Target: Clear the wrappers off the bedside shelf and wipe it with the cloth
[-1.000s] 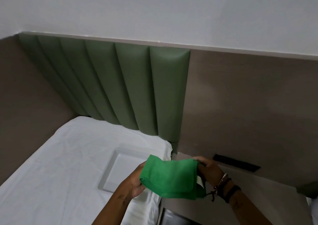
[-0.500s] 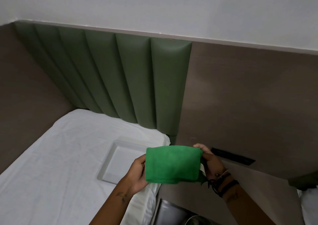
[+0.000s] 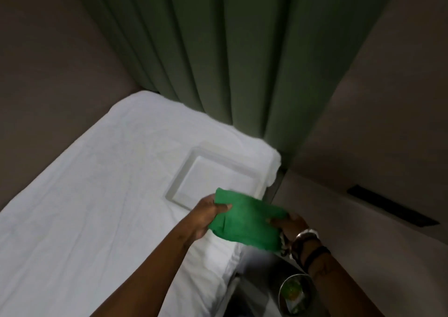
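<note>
Green cloth (image 3: 244,222) held folded in air between both hands, above gap between bed corner and shelf. Left hand (image 3: 208,216) closed on its left end, thumb on top. Right hand (image 3: 288,224) closed on its right end, fingers partly hidden behind fabric. Cloth long axis runs left-right, hand to hand.

Bedside shelf (image 3: 363,224) lies right of cloth, beyond right hand, along wall panel. Right hand nearer, so judged better for wiping. No wrappers seen on visible part of shelf. Round bin (image 3: 297,295) below right wrist holds something small, too blurred to name.

At the bottom right of my frame, a round container (image 3: 296,295) is cut by my right forearm; its greenish-yellow contents blur beyond telling.
</note>
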A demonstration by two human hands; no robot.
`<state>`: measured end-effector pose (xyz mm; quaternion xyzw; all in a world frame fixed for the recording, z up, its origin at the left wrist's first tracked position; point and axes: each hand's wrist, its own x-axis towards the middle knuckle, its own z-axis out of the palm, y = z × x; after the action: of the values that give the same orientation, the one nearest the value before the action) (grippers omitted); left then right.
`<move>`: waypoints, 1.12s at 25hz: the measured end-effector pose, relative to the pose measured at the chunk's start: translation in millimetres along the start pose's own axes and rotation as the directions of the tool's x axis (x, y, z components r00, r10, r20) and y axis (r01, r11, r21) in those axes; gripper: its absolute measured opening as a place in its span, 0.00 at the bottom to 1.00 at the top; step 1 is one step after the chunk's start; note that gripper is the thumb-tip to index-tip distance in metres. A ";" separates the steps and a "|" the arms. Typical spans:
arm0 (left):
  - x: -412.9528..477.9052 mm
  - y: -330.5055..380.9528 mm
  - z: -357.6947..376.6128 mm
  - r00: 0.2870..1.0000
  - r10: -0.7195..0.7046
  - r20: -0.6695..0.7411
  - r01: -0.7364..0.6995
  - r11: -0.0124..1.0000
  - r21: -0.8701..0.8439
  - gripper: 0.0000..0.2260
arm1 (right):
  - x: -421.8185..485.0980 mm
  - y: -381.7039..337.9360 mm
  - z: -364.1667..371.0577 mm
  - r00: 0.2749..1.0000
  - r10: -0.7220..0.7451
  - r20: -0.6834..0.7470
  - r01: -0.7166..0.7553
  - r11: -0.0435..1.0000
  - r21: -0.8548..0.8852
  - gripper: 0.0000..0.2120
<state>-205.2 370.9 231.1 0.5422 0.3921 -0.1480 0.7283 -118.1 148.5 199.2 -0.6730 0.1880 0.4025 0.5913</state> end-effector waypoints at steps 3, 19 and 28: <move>60.2 -5.1 -47.8 0.956 0.124 -0.267 -0.068 0.975 0.210 0.07 | 47.7 9.3 58.2 0.984 -0.162 -0.071 0.152 0.979 -0.134 0.20; 97.0 -71.4 15.4 0.808 0.076 -0.584 0.224 0.877 0.424 0.23 | 167.3 -73.5 148.5 0.833 -0.296 0.466 0.412 -0.230 -0.882 0.18; 77.8 -79.9 17.1 0.973 0.185 -0.134 0.147 -0.057 0.987 0.27 | 115.9 -40.1 104.8 0.823 -0.037 0.567 0.380 -0.705 -0.598 0.21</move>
<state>-198.9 342.3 122.1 0.9189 0.2336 -0.3129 0.0564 -52.2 282.9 138.9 -0.7834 -0.5313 0.2142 -0.2410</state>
